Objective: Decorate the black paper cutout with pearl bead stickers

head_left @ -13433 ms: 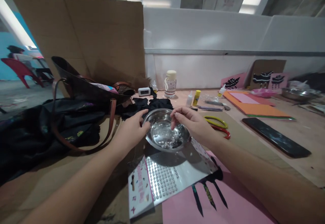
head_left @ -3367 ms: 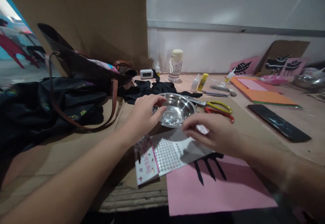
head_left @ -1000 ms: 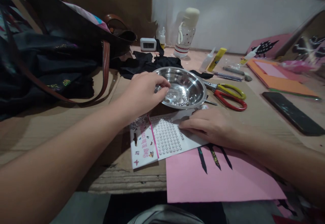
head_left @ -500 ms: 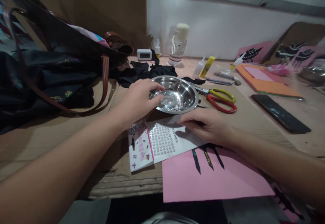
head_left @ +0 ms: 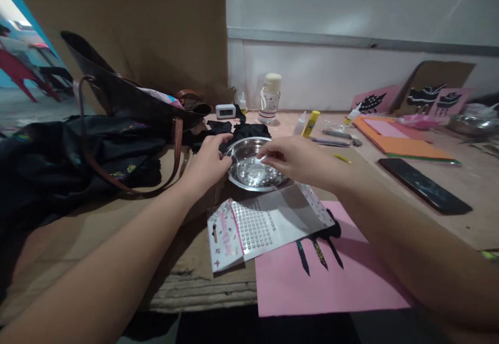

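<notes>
Presumably for steadiness, the left hand (head_left: 208,163), thumb apart, meets the bowl (head_left: 249,170) mid-frame; the curled right hand (head_left: 293,156) above has indeterminable grip.

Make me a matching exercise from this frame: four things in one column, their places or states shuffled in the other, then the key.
Things:
1. phone
2. left hand
3. pearl sticker sheet
4. right hand

Places or states:
A. overlapping the pink paper
B. fingers over the inside of the steel bowl
C. dark, lying flat on the right side
D. at the bowl's left rim

Pairs: 1-C, 2-D, 3-A, 4-B
</notes>
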A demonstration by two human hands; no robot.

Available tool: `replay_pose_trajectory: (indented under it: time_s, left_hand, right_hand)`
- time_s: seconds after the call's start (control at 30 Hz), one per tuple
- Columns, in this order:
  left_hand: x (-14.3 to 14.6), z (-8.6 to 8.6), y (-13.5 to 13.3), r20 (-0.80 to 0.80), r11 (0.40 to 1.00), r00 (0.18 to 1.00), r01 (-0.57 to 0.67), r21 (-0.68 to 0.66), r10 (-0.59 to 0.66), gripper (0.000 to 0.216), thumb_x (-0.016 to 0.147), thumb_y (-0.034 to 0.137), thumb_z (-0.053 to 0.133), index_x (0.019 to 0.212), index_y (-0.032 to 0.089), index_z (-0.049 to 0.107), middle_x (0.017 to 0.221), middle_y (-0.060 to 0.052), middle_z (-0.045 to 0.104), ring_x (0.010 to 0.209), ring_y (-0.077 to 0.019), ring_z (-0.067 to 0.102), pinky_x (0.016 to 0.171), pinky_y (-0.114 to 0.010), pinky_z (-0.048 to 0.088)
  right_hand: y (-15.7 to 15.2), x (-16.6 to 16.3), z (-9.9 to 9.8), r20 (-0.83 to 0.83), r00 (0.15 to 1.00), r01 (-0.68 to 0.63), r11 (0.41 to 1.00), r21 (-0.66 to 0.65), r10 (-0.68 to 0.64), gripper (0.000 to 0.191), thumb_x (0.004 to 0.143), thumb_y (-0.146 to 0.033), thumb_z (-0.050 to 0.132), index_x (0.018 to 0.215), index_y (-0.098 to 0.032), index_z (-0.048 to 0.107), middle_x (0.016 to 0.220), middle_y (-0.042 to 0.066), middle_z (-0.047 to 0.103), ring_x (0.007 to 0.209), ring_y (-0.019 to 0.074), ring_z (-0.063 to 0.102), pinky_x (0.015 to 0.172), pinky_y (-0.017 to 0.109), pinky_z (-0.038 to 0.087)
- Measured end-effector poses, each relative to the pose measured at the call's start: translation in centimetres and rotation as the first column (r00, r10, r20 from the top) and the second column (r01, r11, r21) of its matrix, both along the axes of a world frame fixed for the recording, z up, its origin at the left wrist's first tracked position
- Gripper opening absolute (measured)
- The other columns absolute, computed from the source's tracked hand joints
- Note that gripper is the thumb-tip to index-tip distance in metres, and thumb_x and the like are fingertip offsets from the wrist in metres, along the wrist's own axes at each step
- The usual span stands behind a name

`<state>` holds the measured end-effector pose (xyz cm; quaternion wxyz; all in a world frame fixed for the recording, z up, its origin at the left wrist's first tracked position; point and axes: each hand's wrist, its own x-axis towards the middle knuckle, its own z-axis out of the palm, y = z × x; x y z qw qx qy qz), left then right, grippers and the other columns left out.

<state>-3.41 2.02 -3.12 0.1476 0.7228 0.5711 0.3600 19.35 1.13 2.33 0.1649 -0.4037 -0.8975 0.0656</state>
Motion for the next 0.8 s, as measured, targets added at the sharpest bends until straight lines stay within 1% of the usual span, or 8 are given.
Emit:
replay_pose_trajectory:
  time_s: [0.07,0.13,0.23,0.3,0.47,0.53,0.67,0.8]
  left_hand:
    - [0.3,0.3,-0.2,0.016,0.999,0.999,0.032,0.04,-0.033,0.048,0.08,0.007,0.052,0.126,0.017,0.059,0.123,-0.009,0.055,0.078,-0.0135,0.06,0.085,-0.034,0.055]
    - [0.7,0.6,-0.7,0.016,0.988,0.997,0.074,0.138,-0.077,0.046,0.079,0.002,0.051,0.121,0.018,0.062,0.119,-0.007,0.056,0.086,-0.0146,0.06,0.088,-0.033,0.054]
    - [1.4,1.1,-1.4,-0.009,0.948,0.989,0.146,0.284,-0.15,0.049,0.077,-0.005,0.051,0.118,0.02,0.064,0.117,-0.005,0.056,0.103,-0.0167,0.059,0.096,-0.032,0.051]
    - [1.7,1.2,-1.8,-0.028,0.922,0.983,0.181,0.341,-0.183,0.052,0.077,-0.008,0.049,0.118,0.021,0.064,0.117,-0.005,0.055,0.108,-0.0165,0.057,0.097,-0.031,0.051]
    - [1.9,1.2,-2.4,-0.059,0.898,0.975,0.219,0.381,-0.213,0.053,0.079,-0.009,0.048,0.12,0.021,0.063,0.117,-0.004,0.054,0.11,-0.0162,0.057,0.099,-0.031,0.051]
    - [2.0,1.3,-2.5,-0.067,0.894,0.972,0.232,0.385,-0.223,0.053,0.079,-0.01,0.047,0.12,0.021,0.063,0.118,-0.005,0.054,0.112,-0.0164,0.056,0.1,-0.031,0.05]
    - [2.0,1.5,-2.7,-0.067,0.893,0.97,0.243,0.379,-0.235,0.055,0.078,-0.011,0.047,0.121,0.021,0.062,0.12,-0.005,0.054,0.112,-0.0162,0.056,0.099,-0.03,0.051]
    - [2.0,1.5,-2.6,-0.041,0.898,0.971,0.235,0.372,-0.237,0.056,0.078,-0.011,0.047,0.121,0.02,0.062,0.12,-0.005,0.054,0.113,-0.0163,0.055,0.097,-0.03,0.051]
  right_hand:
    - [0.7,0.1,-1.3,0.009,0.998,0.068,0.997,0.039,-0.068,0.024,0.091,-0.017,0.051,0.1,-0.023,0.074,0.099,0.004,0.076,0.086,0.0194,0.067,0.072,0.031,0.046]
    - [1.0,0.3,-2.7,-0.008,0.996,0.092,0.993,0.072,-0.092,0.026,0.091,-0.015,0.051,0.101,-0.022,0.074,0.105,0.005,0.076,0.094,0.0216,0.068,0.077,0.033,0.048]
    - [1.1,0.7,-4.4,-0.033,0.999,0.045,0.992,0.12,-0.041,0.022,0.092,-0.016,0.054,0.102,-0.021,0.073,0.102,0.005,0.076,0.092,0.0217,0.068,0.078,0.034,0.05]
    - [1.1,0.8,-5.1,-0.049,0.999,0.001,0.985,0.17,0.007,0.02,0.092,-0.017,0.057,0.104,-0.02,0.073,0.101,0.006,0.075,0.093,0.0222,0.067,0.079,0.034,0.051]
    - [0.8,0.6,-5.5,-0.08,0.992,-0.074,0.972,0.222,0.094,0.023,0.091,-0.011,0.057,0.107,-0.016,0.072,0.103,0.009,0.074,0.093,0.0222,0.067,0.083,0.034,0.052]
    - [0.8,0.6,-5.5,-0.11,0.99,-0.061,0.971,0.231,0.089,0.023,0.09,-0.011,0.057,0.106,-0.016,0.072,0.101,0.009,0.074,0.092,0.0222,0.067,0.083,0.034,0.052]
    - [1.2,0.6,-5.6,-0.139,0.99,-0.002,0.974,0.226,0.034,0.02,0.088,-0.011,0.058,0.099,-0.018,0.073,0.098,0.008,0.075,0.088,0.0219,0.067,0.08,0.034,0.052]
    - [1.5,0.8,-5.8,-0.14,0.989,-0.009,0.968,0.249,0.045,0.018,0.088,-0.012,0.058,0.097,-0.019,0.072,0.095,0.007,0.074,0.088,0.0213,0.066,0.079,0.033,0.051]
